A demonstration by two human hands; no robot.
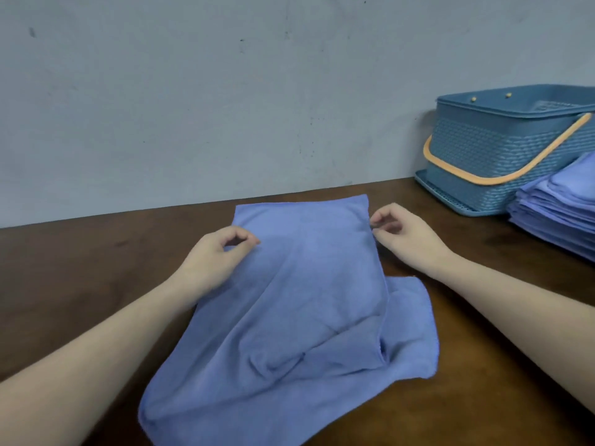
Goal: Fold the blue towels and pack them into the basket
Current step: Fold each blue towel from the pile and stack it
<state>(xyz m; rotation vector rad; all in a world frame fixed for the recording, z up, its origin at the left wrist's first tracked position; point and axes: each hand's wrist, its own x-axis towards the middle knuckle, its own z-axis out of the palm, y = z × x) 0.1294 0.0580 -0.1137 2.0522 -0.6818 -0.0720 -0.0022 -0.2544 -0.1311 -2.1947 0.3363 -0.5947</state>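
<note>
Seen from a head-worn camera looking down at a dark brown wooden table [96,252]. Nearest the viewer, two bare forearms reach in from the lower left and lower right corners.

Between them lies a blue towel [289,317], loosely doubled over and rumpled. Its near corner hangs toward the bottom edge of the view, a lower layer pokes out to the right, and soft creases run across its middle. Its far edge lies flat and straight on the table.

The left hand [219,255] rests on the towel's left side, just short of the far left corner. Its thumb and forefinger are curled together, pinching the cloth at that edge. The right hand [402,233] sits at the towel's right edge, near the far right corner. Its fingertips are curled and pinch the hem there. So the towel stretches between the two grips and trails back from them toward the viewer.

Farther off, at the right edge, stands a stack of folded blue towels [560,207]. Just behind it, against a pale grey-blue wall [193,91], is a blue woven-look plastic basket [483,149] with an orange handle [502,178] swung down over its front.
</note>
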